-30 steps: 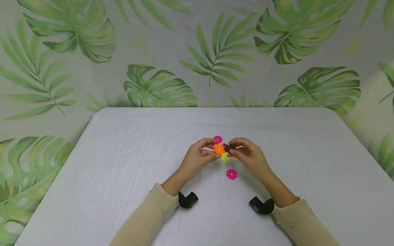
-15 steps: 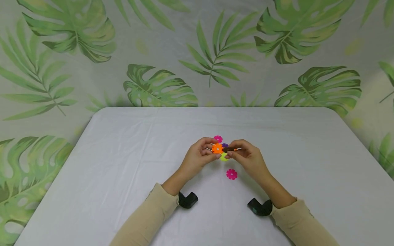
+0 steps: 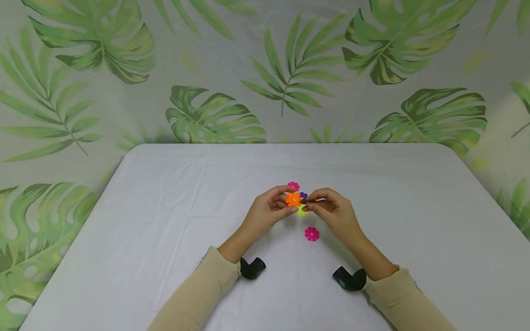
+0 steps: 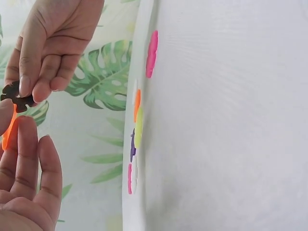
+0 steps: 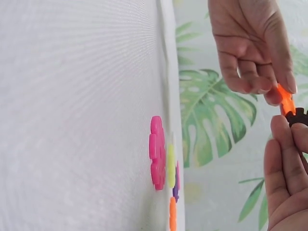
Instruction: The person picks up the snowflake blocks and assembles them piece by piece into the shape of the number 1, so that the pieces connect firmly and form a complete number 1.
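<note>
My left hand (image 3: 271,204) pinches an orange notched disc (image 3: 293,199) that faces the head camera. Close beside it, my right hand (image 3: 334,209) holds a dark brown notched disc (image 5: 299,117) between thumb and fingers. The brown disc stands edge-on to the head camera and crosswise to the orange one. Their rims meet at the slots; I cannot tell how deep one sits in the other. Both discs are held up above the table, as the left wrist view shows. Fingertips cover part of each disc.
On the white tablecloth (image 3: 165,257), a pink disc (image 3: 312,234) lies nearest the person. Past the hands lie a yellow disc (image 3: 302,212), a purple disc (image 3: 303,195), another pink disc (image 3: 293,186), another orange disc (image 5: 173,214) and a white disc (image 4: 134,175). Black devices are at both wrists.
The brown disc has turned from face-on to edge-on in my right hand, which has shifted slightly left. My left hand keeps its hold on the orange disc, nearly still.
</note>
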Motion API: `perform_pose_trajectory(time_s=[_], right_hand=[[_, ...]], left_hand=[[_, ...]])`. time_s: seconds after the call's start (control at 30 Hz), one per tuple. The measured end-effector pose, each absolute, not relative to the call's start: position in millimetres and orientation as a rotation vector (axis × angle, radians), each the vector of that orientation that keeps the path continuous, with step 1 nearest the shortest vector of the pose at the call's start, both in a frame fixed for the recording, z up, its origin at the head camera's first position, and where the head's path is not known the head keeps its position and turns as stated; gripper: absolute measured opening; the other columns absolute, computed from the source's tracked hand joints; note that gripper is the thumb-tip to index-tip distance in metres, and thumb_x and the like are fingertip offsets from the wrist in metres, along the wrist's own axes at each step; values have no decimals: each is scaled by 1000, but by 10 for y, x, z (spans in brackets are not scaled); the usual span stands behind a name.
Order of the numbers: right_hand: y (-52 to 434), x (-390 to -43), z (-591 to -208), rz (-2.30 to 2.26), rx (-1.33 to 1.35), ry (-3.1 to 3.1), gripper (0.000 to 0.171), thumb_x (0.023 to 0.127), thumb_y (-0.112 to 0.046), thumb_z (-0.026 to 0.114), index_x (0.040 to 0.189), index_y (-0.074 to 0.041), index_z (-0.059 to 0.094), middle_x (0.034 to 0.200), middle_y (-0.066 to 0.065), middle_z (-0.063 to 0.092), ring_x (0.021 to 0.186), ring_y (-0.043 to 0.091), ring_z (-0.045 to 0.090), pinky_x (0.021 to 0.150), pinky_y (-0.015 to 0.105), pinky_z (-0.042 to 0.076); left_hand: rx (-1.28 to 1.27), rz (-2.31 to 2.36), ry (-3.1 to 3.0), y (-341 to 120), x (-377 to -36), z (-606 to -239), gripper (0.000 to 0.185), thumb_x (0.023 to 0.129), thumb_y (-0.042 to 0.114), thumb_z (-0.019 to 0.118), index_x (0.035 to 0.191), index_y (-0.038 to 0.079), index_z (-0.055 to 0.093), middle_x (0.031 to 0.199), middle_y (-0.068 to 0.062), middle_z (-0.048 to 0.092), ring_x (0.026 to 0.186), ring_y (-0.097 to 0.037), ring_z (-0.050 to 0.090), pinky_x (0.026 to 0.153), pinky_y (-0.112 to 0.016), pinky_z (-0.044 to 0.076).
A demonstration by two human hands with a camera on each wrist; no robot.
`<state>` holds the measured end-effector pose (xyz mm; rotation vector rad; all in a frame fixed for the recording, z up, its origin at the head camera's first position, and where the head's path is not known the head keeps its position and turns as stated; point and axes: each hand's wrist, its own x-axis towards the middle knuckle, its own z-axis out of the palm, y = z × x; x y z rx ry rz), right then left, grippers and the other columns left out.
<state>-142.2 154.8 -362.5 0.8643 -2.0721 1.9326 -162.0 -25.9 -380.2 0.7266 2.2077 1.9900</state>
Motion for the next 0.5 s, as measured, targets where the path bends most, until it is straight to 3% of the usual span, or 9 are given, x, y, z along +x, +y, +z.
perform_pose_trajectory(time_s=[0.27, 0.5], right_hand=[[1592, -1488, -3762, 1930, 848, -2066, 21, 71, 12, 55, 91, 5, 53, 85, 17, 53, 73, 27, 57, 66, 30, 46], [1551, -1439, -3681, 1971, 873, -2016, 21, 70, 20, 50, 89, 12, 51, 83, 24, 51, 73, 31, 56, 67, 32, 46]], left_hand=[[750, 1921, 2341, -260, -1592, -3798, 35, 69, 23, 65, 101, 16, 51, 82, 3, 58, 67, -11, 54, 63, -25, 46], [792, 1893, 2410, -254, -1588, -3806, 36, 68, 22, 65, 98, 10, 49, 84, 1, 59, 65, -9, 53, 62, -23, 46]])
